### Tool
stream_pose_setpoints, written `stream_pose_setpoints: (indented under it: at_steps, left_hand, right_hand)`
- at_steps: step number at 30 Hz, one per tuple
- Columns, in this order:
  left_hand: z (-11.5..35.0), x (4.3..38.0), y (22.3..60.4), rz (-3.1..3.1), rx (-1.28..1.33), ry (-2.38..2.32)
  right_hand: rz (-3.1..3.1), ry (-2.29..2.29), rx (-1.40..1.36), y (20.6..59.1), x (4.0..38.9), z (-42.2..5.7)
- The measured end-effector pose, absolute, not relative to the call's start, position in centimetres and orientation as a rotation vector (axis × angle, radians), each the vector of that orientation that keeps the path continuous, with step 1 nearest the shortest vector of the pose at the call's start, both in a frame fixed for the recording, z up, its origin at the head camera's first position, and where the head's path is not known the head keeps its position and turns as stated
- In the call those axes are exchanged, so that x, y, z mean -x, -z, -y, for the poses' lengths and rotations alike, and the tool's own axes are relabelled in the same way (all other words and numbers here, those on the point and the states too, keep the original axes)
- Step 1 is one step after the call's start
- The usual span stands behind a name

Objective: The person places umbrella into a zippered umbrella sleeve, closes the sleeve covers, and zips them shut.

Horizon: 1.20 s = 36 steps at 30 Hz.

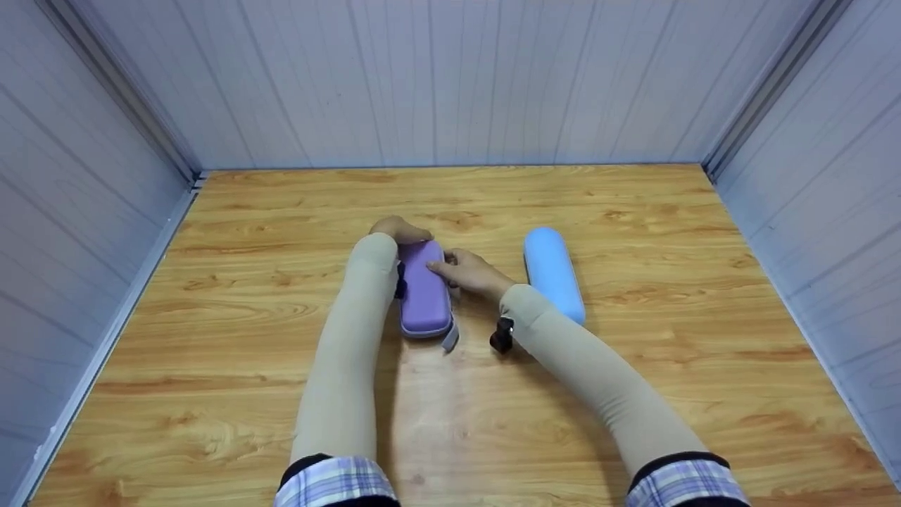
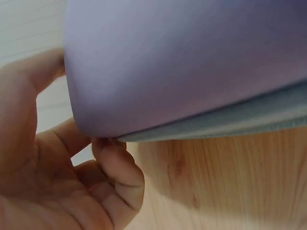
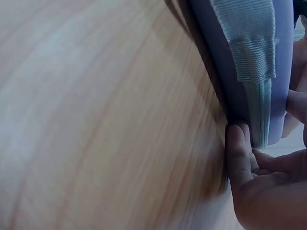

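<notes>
A purple hard zippered case (image 1: 425, 296) lies lengthwise on the wooden table, a grey zipper band round its edge and a grey fabric strap (image 3: 254, 57) on its right side. At the far end my left hand (image 1: 398, 229) holds the case; in the left wrist view its curled fingers (image 2: 120, 167) meet the zipper edge at the corner. From the right side my right hand (image 1: 473, 273) grips it, thumb on top and fingers low along the side (image 3: 237, 143). Whether either hand has the zipper pull cannot be seen.
To the right of the purple case lies a light blue elongated case (image 1: 552, 271), its near end close to my right forearm. Pale panel walls (image 1: 450, 84) stand behind and on both sides of the wooden table (image 1: 246, 317).
</notes>
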<state>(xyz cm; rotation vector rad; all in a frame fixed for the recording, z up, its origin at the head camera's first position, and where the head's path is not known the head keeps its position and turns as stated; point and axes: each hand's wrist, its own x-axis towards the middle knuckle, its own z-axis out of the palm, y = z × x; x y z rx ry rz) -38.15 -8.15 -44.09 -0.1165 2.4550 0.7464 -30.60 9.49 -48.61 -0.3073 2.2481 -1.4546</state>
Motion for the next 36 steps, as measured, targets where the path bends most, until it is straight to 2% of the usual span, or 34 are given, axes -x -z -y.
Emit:
stream_pose_setpoints:
  at_steps: [14,23,36]
  left_hand:
    - [7.5,37.3,44.1,-2.755,-0.067,-0.537]
    - [8.8,36.6,43.5,-2.708,0.006,-0.682]
    - [6.9,36.4,43.3,-2.895,0.037,-0.417]
  right_hand:
    - [-2.275,1.457,0.286,48.6,30.5,-9.6]
    - [-2.282,1.444,0.311,48.6,30.5,-9.6]
    - [-2.336,1.405,0.35,48.5,30.7,-9.6]
